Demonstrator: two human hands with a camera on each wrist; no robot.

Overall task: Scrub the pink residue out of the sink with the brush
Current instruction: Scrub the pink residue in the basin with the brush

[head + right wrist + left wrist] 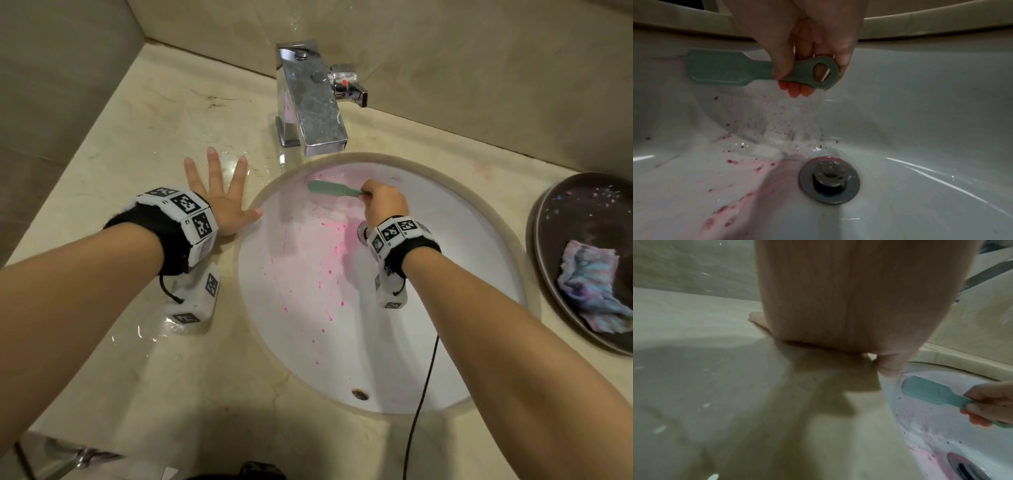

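Note:
A white oval sink (445, 260) is set into a beige marble counter. Pink residue (318, 253) streaks and spots its left and middle, pooling near the drain (829, 178). My right hand (383, 205) grips the handle of a teal brush (330, 189), whose head lies against the back wall of the basin (719, 69). In the left wrist view the brush (931, 391) shows at the right, inside the bowl. My left hand (217, 192) lies flat on the wet counter left of the sink, fingers spread, thumb at the rim.
A chrome faucet (308, 102) stands behind the sink. A dark round tray (561, 219) with a blue-purple cloth (592, 291) sits on the right. A black cable (424, 394) hangs across the sink's front. Walls close in on the left and behind.

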